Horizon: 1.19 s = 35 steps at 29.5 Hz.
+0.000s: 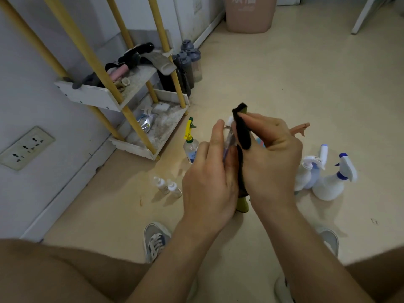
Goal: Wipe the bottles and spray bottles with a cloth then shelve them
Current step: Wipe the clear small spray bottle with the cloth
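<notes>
My left hand (pixel 209 171) grips a small clear bottle (pixel 228 138) with a white cap, held above the floor. My right hand (pixel 271 154) pinches a dark cloth (pixel 242 132) with a green underside against that bottle. On the floor stand a clear spray bottle with a yellow-green trigger (pixel 190 145), two tiny white-capped bottles (pixel 167 185), and at the right a group of white spray bottles (pixel 328 184) with blue trim. A brown spray head (pixel 300 129) shows behind my right hand. The white shelf rack (pixel 140 110) with yellow poles stands to the left.
The rack's shelves hold clutter: dark items, a pink tube, a foil bag (pixel 145 123). Grey-lidded bottles (pixel 190 62) stand beside it. A pink bin (pixel 249 14) is at the back wall. A wall socket (pixel 25 147) is at left. My shoes (pixel 156 239) are on the floor below.
</notes>
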Available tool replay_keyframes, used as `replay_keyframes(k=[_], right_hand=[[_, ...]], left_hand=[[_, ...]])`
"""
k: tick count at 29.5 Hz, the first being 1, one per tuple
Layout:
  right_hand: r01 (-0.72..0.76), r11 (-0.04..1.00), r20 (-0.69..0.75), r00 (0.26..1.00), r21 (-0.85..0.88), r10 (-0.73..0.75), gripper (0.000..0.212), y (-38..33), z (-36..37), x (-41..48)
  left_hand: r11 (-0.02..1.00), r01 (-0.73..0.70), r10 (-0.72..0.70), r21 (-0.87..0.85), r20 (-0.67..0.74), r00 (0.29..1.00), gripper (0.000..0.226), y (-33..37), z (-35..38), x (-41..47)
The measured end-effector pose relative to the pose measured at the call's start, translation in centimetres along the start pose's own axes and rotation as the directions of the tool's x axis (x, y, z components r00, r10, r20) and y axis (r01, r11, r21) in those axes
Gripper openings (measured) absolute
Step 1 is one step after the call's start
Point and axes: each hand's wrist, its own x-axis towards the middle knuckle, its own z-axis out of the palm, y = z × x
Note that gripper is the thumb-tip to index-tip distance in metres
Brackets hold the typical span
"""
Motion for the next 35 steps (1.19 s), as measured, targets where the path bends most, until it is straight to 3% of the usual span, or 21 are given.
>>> replay_keyframes(k=[5, 9, 17, 20, 22, 25, 27, 31, 35], right_hand=[[-0.167, 0.979, 0.103, 0.982, 0.120, 0.155, 0.014, 0.5, 0.0, -1.3], [-0.274, 0.920, 0.073, 0.962, 0.281, 0.264, 0.010, -0.2, -0.1, 0.9], [-0.187, 0.973, 0.128, 0.977, 0.138, 0.169, 0.018, -1.0, 0.5, -2.3], [-0.241, 0.941, -0.046, 0.965, 0.237, 0.259, 0.019, -0.9, 0.6, 0.6], [-0.222, 0.950, -0.044, 0.971, 0.220, 0.237, 0.012, -0.8, 0.6, 1.2], [-0.206, 0.955, 0.084, 0.978, 0.216, 0.192, 0.021, -0.3, 0.9, -1.7], [-0.237, 0.947, 0.148, 0.967, 0.218, 0.208, 0.025, 0.6, 0.9, -3.7], [-0.208, 0.969, 0.175, 0.967, 0.130, 0.184, 0.023, 1.6, 0.9, -4.2], [-0.287, 0.944, 0.270, 0.933, 0.162, 0.237, 0.022, 1.1, -0.1, -3.6]], left_hand=[[0.988, 0.095, -0.090, -0.124, 0.047, 0.995, 0.054, -0.5, -0.2, 1.0], [0.929, 0.157, -0.114, -0.336, 0.144, 0.983, 0.049, -0.4, -0.1, 0.8], [0.988, -0.033, 0.025, -0.148, -0.056, 0.998, 0.062, -1.5, -0.5, 1.8], [0.987, -0.046, 0.047, -0.156, -0.001, 0.999, 0.057, -1.1, -0.1, 0.7], [0.966, 0.037, -0.022, -0.257, 0.060, 0.998, 0.054, -0.8, 0.5, 0.2], [0.780, 0.252, -0.218, -0.572, 0.130, 0.967, 0.052, -0.5, 0.1, 1.8], [0.647, 0.329, -0.324, -0.688, 0.142, 0.935, 0.046, -0.7, -0.8, 3.2], [0.450, 0.428, -0.427, -0.784, 0.232, 0.874, 0.032, -1.4, -1.3, 3.7], [0.138, 0.463, -0.439, -0.875, 0.365, 0.821, 0.033, -1.6, -1.7, 4.0]])
